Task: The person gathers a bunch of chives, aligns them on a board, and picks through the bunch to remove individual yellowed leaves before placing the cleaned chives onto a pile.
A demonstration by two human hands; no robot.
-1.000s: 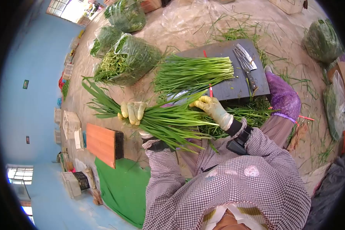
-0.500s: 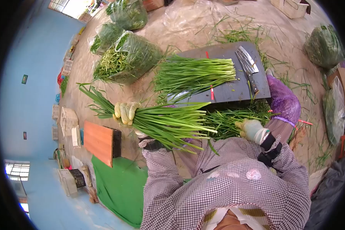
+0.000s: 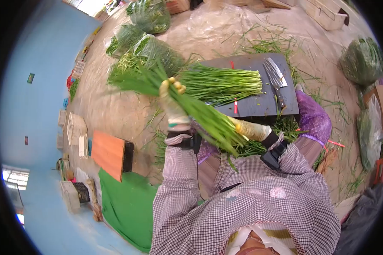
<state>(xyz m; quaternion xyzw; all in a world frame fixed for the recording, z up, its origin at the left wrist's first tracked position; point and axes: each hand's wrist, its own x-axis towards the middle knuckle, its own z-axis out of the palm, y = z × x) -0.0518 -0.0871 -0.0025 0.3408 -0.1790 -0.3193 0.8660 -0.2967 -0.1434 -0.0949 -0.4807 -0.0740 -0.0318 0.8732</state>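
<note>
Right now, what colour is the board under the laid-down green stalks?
Dark grey board; the head view shows it best.

A narrow gap separates greens (image 3: 221, 83) from the knife (image 3: 278, 76).

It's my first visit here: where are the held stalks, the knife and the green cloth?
Held stalks (image 3: 206, 119): head view, midway along them.
Knife (image 3: 280, 97): head view, its handle.
Green cloth (image 3: 127, 208): head view, near its middle.

Checked top (image 3: 259, 208): small dark-and-white check, pale patches at chest. Gloves (image 3: 172, 108): pale yellow. Dark wrist straps (image 3: 273, 156); purple sheer knee cover (image 3: 314, 115).
</note>
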